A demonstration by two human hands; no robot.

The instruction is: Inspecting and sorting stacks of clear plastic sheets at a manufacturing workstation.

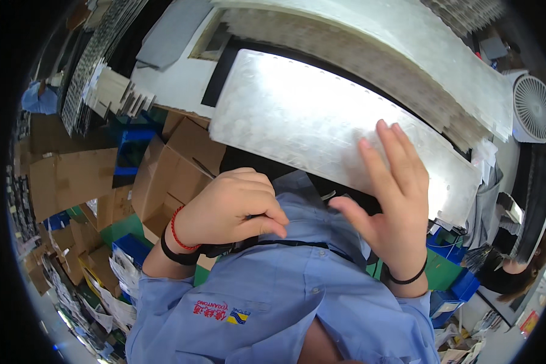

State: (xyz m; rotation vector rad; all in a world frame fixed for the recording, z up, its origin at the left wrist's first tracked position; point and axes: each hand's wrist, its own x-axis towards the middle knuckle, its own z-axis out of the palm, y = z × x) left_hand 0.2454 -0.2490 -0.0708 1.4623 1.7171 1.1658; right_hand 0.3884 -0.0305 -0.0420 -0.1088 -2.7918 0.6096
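Note:
A long, shiny silver metal plate [285,103] lies slanted across the work surface in front of me. My right hand [397,188] is over its near right part, fingers stretched out and thumb apart, holding nothing. Whether the fingertips touch the metal I cannot tell. My left hand [230,206] is in front of my waist, off the plate's near left corner, with its fingers curled in and the thumb near the index finger. What it holds, if anything, is hidden from view. Under the plate a black surface [255,161] shows along the near edge.
An open cardboard box [179,164] stands left of the plate, beside my left hand. Beyond the plate runs a long pale ledge [394,48]. A white round fan [534,109] stands at the far right. Flat metal pieces [112,91] are stacked at the left. Another person [515,267] is at the right.

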